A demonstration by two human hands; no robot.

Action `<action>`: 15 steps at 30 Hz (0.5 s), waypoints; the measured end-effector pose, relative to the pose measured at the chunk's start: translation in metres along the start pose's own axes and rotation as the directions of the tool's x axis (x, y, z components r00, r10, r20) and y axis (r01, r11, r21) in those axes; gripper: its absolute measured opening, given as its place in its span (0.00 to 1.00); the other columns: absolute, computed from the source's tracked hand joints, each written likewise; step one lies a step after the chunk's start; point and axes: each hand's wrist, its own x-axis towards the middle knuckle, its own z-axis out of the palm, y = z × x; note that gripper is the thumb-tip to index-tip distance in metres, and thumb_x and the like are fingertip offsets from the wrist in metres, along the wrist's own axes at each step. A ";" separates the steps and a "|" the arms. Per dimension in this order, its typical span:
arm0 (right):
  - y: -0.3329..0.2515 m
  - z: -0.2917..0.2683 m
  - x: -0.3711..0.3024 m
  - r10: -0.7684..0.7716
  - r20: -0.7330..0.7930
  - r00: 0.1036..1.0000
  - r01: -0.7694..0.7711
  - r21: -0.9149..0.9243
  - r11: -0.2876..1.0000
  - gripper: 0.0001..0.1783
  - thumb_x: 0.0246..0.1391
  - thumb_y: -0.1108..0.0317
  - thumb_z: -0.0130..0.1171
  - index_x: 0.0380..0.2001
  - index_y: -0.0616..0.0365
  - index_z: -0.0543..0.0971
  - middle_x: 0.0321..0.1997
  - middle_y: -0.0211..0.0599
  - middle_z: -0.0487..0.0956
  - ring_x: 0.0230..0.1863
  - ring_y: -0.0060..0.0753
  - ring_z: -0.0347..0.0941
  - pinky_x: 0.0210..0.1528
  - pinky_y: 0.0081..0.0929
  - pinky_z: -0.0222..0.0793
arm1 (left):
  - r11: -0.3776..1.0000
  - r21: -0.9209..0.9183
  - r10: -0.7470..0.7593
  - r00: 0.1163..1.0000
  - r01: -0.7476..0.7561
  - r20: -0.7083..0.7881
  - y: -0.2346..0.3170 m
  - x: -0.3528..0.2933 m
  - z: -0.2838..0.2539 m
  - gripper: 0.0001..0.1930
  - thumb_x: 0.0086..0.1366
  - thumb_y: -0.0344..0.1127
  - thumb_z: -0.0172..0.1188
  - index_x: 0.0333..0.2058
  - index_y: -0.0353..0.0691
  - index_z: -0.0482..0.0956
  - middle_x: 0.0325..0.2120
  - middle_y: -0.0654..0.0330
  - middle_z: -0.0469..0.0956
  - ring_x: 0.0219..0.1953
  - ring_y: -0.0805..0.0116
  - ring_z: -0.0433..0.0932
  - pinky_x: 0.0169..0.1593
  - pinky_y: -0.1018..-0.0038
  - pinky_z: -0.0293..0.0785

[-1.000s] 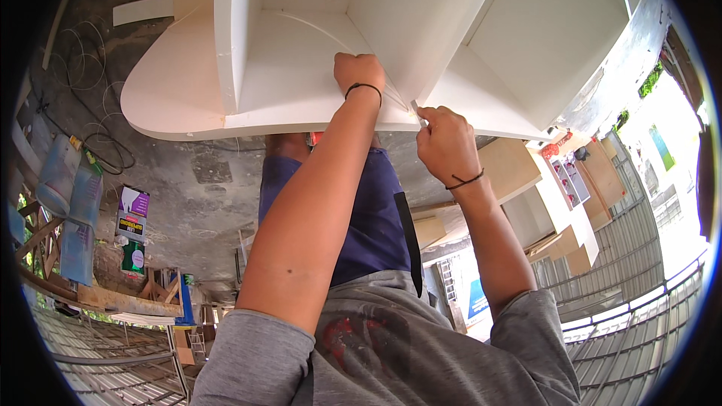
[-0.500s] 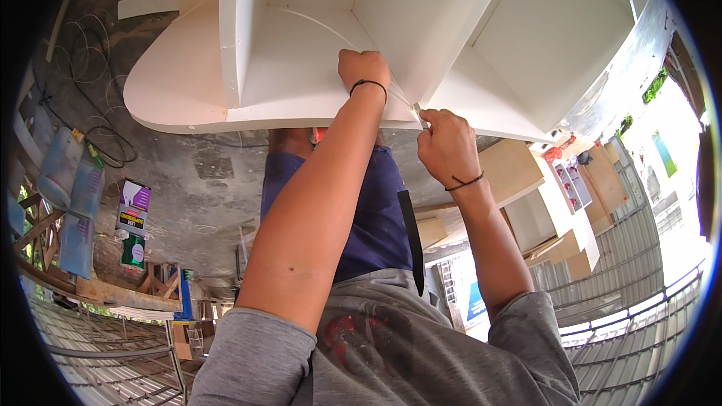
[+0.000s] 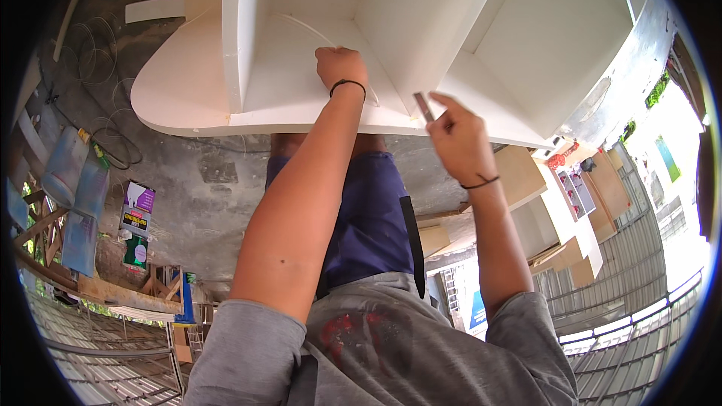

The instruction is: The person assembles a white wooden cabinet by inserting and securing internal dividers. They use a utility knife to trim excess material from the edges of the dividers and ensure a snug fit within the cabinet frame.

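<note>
White cabinet (image 3: 421, 37): spreads before you, its panels forming open compartments
Left hand (image 3: 342, 68): your fist is closed around the white strip (image 3: 302, 23)
Right hand (image 3: 460, 139): you grip the flat blade (image 3: 423, 107), index finger stretched out
White strip: over the cabinet's curved panel, showing at both sides of your fist
Flat blade: near the panel's front edge

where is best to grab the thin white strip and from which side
Probably around its middle, coming from the person's side, where the left hand appears closed on it: the thin white strip curves out beyond the fist, and its other end pokes out toward the white shelf unit's near edge.
</note>
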 end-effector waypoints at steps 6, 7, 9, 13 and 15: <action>0.008 -0.050 0.009 0.110 -0.143 0.984 -0.037 0.436 0.899 0.21 0.51 0.77 0.60 0.51 0.64 0.72 0.23 0.28 0.71 0.23 0.17 0.66 0.27 0.17 0.64 | 0.895 -0.184 0.432 0.893 -0.407 0.125 0.012 -0.008 -0.024 0.11 0.66 0.37 0.51 0.34 0.33 0.69 0.29 0.50 0.76 0.30 0.59 0.77 0.36 0.67 0.73; 0.017 -0.053 0.009 0.104 -0.173 0.979 -0.013 0.462 0.887 0.21 0.52 0.77 0.60 0.51 0.65 0.71 0.23 0.26 0.70 0.23 0.16 0.66 0.26 0.17 0.63 | 0.845 -0.348 0.494 0.842 -0.407 0.216 0.018 -0.017 -0.040 0.12 0.66 0.38 0.53 0.33 0.33 0.69 0.26 0.54 0.75 0.28 0.66 0.75 0.35 0.71 0.72; 0.028 -0.058 0.011 0.111 -0.219 0.969 0.024 0.534 0.845 0.21 0.53 0.77 0.59 0.51 0.65 0.70 0.24 0.26 0.70 0.23 0.16 0.66 0.26 0.16 0.63 | 0.708 -0.529 0.641 0.740 -0.468 0.204 0.029 -0.040 -0.088 0.11 0.69 0.37 0.55 0.43 0.35 0.70 0.33 0.64 0.70 0.34 0.77 0.71 0.42 0.76 0.74; 0.037 -0.072 0.008 0.137 -0.259 0.956 0.088 0.699 0.710 0.19 0.53 0.77 0.60 0.49 0.64 0.72 0.26 0.25 0.70 0.24 0.16 0.66 0.27 0.17 0.66 | 0.519 -0.356 0.772 0.605 -0.777 -0.195 0.019 -0.061 -0.206 0.08 0.71 0.32 0.47 0.43 0.33 0.66 0.36 0.59 0.70 0.37 0.70 0.74 0.50 0.69 0.73; 0.043 -0.081 0.012 0.099 -0.272 0.957 0.145 0.747 0.649 0.13 0.54 0.77 0.60 0.44 0.63 0.76 0.29 0.26 0.73 0.26 0.17 0.68 0.28 0.18 0.68 | 0.585 -0.262 0.642 0.635 -0.768 -0.430 -0.030 -0.023 -0.265 0.12 0.71 0.36 0.49 0.46 0.34 0.65 0.40 0.56 0.71 0.39 0.68 0.74 0.50 0.67 0.73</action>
